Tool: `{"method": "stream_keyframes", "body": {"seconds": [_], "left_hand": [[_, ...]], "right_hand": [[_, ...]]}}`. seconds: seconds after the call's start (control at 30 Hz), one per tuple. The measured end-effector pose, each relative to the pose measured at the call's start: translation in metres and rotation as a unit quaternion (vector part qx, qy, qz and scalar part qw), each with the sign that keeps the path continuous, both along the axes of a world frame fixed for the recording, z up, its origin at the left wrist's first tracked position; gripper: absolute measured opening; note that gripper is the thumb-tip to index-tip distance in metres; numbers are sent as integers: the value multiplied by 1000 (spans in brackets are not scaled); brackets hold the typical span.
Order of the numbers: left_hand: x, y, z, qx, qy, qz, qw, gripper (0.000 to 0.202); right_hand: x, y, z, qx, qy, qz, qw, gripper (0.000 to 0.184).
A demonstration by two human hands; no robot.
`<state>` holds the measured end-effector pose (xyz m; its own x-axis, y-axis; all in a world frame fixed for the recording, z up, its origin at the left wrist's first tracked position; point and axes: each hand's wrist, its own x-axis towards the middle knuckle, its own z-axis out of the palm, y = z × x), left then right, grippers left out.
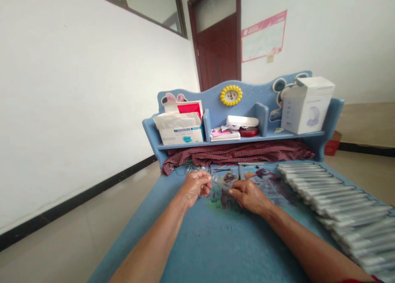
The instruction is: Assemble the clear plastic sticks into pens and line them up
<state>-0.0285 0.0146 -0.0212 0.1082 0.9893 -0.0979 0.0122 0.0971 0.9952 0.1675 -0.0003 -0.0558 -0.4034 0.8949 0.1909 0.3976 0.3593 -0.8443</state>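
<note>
My left hand (195,187) is closed in a pinch over the middle of the blue table. My right hand (249,195) faces it from the right, thumb and fingers pressed together. Between them runs a thin, greyish, see-through rod (220,185), one end at each hand's fingertips; its exact kind is too small to make out. Just behind the hands lie a few slim grey strips (241,171) and dark thin pieces. A tangle of greenish strings (189,167) lies at the back left of the tabletop.
Rows of stacked grey-and-white rods (339,209) cover the table's right side. A checked cloth (237,152) is bunched beneath the blue shelf (191,144). On the shelf stand a mask box (182,135), papers, a red round tin (248,132) and a white carton (304,110).
</note>
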Motion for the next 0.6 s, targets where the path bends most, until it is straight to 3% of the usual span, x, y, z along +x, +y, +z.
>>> {"method": "stream_keyframes", "body": {"seconds": [0.2, 0.37, 0.6], "left_hand": [[1, 2, -3, 4, 9, 16, 1000, 14], [6, 3, 2, 35, 55, 28, 997, 19], [17, -1, 6, 30, 85, -88, 992, 28]], "right_hand": [[-3, 5, -3, 55, -51, -13, 997, 27], [-6, 5, 7, 127, -145, -47, 980, 27], [-8, -1, 30, 209, -230, -57, 949, 25]]}}
